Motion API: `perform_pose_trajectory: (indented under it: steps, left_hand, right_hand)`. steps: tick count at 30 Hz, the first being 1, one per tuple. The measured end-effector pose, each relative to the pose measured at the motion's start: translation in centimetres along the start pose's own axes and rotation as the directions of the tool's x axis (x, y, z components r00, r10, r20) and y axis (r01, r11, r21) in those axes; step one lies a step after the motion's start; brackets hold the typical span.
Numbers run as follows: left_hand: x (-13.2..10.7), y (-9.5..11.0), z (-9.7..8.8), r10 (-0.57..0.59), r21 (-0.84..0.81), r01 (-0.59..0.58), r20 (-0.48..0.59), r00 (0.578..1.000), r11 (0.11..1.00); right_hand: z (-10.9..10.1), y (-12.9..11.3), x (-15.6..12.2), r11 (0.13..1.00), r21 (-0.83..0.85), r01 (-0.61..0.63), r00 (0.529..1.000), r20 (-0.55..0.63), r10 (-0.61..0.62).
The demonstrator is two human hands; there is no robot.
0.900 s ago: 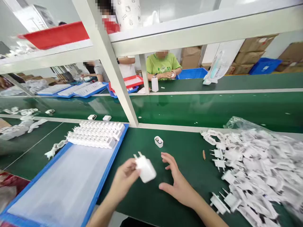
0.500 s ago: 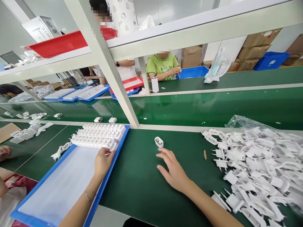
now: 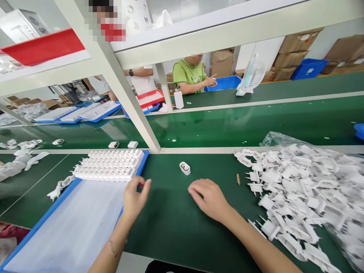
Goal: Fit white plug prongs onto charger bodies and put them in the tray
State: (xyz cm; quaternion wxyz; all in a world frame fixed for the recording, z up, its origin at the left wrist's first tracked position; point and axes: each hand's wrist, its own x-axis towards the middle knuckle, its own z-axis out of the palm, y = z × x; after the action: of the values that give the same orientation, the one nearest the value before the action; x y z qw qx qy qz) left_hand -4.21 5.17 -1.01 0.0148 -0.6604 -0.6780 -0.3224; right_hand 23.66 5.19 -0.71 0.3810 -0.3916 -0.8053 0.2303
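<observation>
My left hand [image 3: 135, 199] is over the right edge of the blue tray [image 3: 42, 221], thumb and fingers bent but apart, with nothing visible between them. On the tray's far end stand tight rows of white plug adapters [image 3: 106, 165], pins showing; the near part is a bare white liner. My right hand [image 3: 209, 198] hovers over the green bench, its fingers curled together and the thumb close to the fingertips; I see nothing in it. Just beyond it lies a single white oval plug housing [image 3: 184, 168], its open side showing parts inside. Neither hand touches that housing.
A big heap of loose white plug housings [image 3: 301, 189] with clear plastic film covers the right side. A small brown scrap [image 3: 238, 179] lies beside it. White metal shelf posts [image 3: 136, 110] rise behind the bench. Across the green belt [image 3: 227, 127], a person in green sits near a fan [image 3: 251, 76].
My left hand has left the adapter rows, moving right and opening. The right hand's spread fingers have curled in. The whole view has shifted slightly to the right.
</observation>
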Motion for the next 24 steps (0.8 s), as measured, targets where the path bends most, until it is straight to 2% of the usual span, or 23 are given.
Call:
perform_pose_trajectory:
  steps: [2, 4, 5, 6, 8, 10, 12, 14, 17, 19, 21, 23, 24]
  left_hand:
    - [0.7, 2.9, 2.5, 0.090, -0.127, -0.065, 0.198, 0.976, 0.990]
    - [2.0, 5.3, 5.6, 0.133, -0.166, -0.079, 0.346, 0.929, 0.983]
    - [2.7, 6.2, 7.1, 0.137, -0.155, -0.082, 0.385, 0.913, 0.985]
    - [3.3, 6.9, 8.4, 0.140, -0.139, -0.091, 0.408, 0.902, 0.986]
    - [4.2, 7.8, 10.5, 0.170, -0.122, -0.128, 0.442, 0.881, 0.984]
    - [4.3, 8.5, 11.7, 0.223, -0.145, -0.174, 0.475, 0.851, 0.974]
    - [3.6, 9.0, 11.9, 0.257, -0.178, -0.193, 0.502, 0.826, 0.965]
    - [2.3, 9.8, 11.7, 0.279, -0.196, -0.204, 0.526, 0.804, 0.959]
    - [0.5, 10.7, 11.0, 0.334, -0.246, -0.232, 0.565, 0.755, 0.941]
    - [0.1, 10.7, 10.4, 0.397, -0.330, -0.239, 0.591, 0.702, 0.913]
    - [0.3, 10.3, 9.9, 0.463, -0.423, -0.228, 0.619, 0.635, 0.877]
    - [0.7, 9.7, 9.5, 0.513, -0.494, -0.210, 0.629, 0.584, 0.844]
    - [0.9, 9.5, 9.4, 0.535, -0.521, -0.204, 0.629, 0.565, 0.829]
  right_hand:
    - [-3.5, -0.6, 0.3, 0.995, 0.067, -0.071, 0.984, -0.158, 0.081]
    - [-7.1, -1.3, -0.7, 0.979, 0.126, -0.161, 0.930, -0.313, 0.193]
    - [-8.6, -1.6, -1.6, 0.969, 0.122, -0.217, 0.899, -0.361, 0.247]
    - [-9.8, -1.9, -2.8, 0.954, 0.092, -0.285, 0.874, -0.383, 0.299]
    - [-10.9, -2.3, -5.9, 0.892, -0.027, -0.450, 0.842, -0.346, 0.414]
    - [-10.4, -2.3, -9.2, 0.789, -0.193, -0.583, 0.804, -0.276, 0.527]
    - [-8.9, -1.9, -12.0, 0.694, -0.376, -0.614, 0.788, -0.245, 0.564]
    - [-7.3, -1.5, -14.0, 0.626, -0.547, -0.556, 0.816, -0.217, 0.536]
    - [-5.5, -1.0, -15.4, 0.565, -0.716, -0.410, 0.868, -0.116, 0.483]
    - [-5.1, -0.8, -15.5, 0.555, -0.759, -0.341, 0.886, -0.061, 0.460]
    - [-5.1, -0.6, -15.1, 0.586, -0.737, -0.336, 0.889, -0.043, 0.455]
    - [-5.1, -0.3, -14.3, 0.681, -0.611, -0.403, 0.884, -0.067, 0.463]
    - [-5.1, -0.2, -13.8, 0.741, -0.486, -0.463, 0.873, -0.104, 0.477]
